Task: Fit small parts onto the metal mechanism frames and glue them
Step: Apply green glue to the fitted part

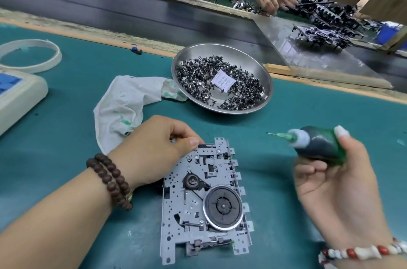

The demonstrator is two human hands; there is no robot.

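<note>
Your left hand (pixel 158 149) grips the metal frame (pixel 204 200) at its ten o'clock corner; your right hand (pixel 330 180) clutches the glue bottle (pixel 317 145), nozzle pointing nine o'clock.

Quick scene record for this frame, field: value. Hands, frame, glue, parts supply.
left hand: grips the top left corner of the metal frame
right hand: holds the green glue bottle, needle tip pointing left, clear of the frame
metal frame: flat on the teal mat, large round flywheel facing up
parts supply: steel bowl of small metal parts, beyond the frame
cloth: white, green-stained, left of the bowl
</note>
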